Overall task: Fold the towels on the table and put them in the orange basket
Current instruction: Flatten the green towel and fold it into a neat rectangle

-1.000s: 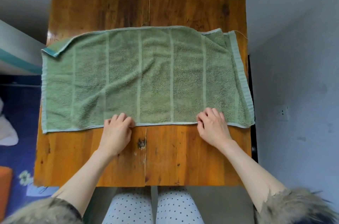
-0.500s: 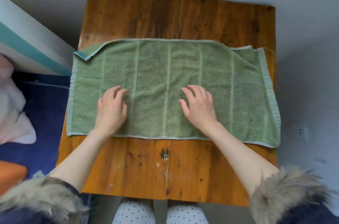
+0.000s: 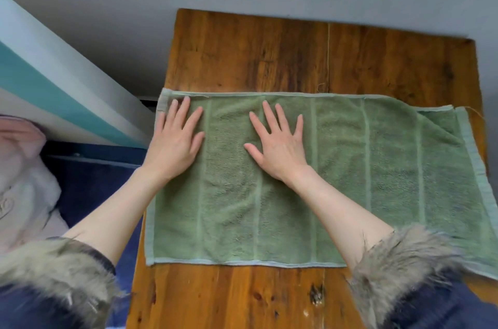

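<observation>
Pressing one towel point(image 3: 350, 180), two flat hands point(image 3: 175, 145).

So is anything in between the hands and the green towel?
No. The left hand and right hand lie flat, fingers spread, directly on the green towel; nothing visible sits between them.

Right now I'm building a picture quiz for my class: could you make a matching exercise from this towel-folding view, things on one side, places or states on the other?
Things:
1. left hand
2. right hand
3. green towel
4. wooden table

Places or states:
A. bare at the far end
B. flat near the towel's left edge
C. spread out, far right corner turned over
D. flat near the towel's middle

Pairs: 1-B, 2-D, 3-C, 4-A
</observation>
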The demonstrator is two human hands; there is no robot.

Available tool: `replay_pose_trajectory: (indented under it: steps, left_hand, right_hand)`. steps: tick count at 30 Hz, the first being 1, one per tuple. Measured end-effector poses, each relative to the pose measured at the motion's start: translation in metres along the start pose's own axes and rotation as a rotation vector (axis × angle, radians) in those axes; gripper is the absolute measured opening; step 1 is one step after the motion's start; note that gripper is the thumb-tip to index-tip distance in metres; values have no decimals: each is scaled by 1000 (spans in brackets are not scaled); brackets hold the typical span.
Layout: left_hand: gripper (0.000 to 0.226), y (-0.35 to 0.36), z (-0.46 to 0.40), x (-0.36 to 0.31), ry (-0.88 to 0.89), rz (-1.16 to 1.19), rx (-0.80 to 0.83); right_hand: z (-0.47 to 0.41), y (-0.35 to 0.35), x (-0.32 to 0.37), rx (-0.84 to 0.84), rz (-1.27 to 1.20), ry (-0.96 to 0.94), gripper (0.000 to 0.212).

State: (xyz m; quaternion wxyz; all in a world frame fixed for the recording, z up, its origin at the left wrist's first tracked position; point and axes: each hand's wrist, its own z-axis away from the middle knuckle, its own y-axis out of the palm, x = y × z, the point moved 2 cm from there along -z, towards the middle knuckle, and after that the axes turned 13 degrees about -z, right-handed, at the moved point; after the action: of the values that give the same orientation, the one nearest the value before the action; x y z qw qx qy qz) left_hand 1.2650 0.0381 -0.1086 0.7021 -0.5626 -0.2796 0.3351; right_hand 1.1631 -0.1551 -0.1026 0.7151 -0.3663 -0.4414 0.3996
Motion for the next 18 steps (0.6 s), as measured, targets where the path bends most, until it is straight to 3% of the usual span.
replay_pose_trajectory:
  steps: [5,10,18]
  left_hand:
    - [63,8,-21,7,-5,-20,47]
    - [60,4,-23,15,17,68,-29]
    - [56,9,20,30,-272,403,-147]
  right_hand:
    - [-16,5,10,-7,46,60,73]
    - [-18,8,13,-11,37,84,72]
    - [-11,9,20,-49,-17,87,68]
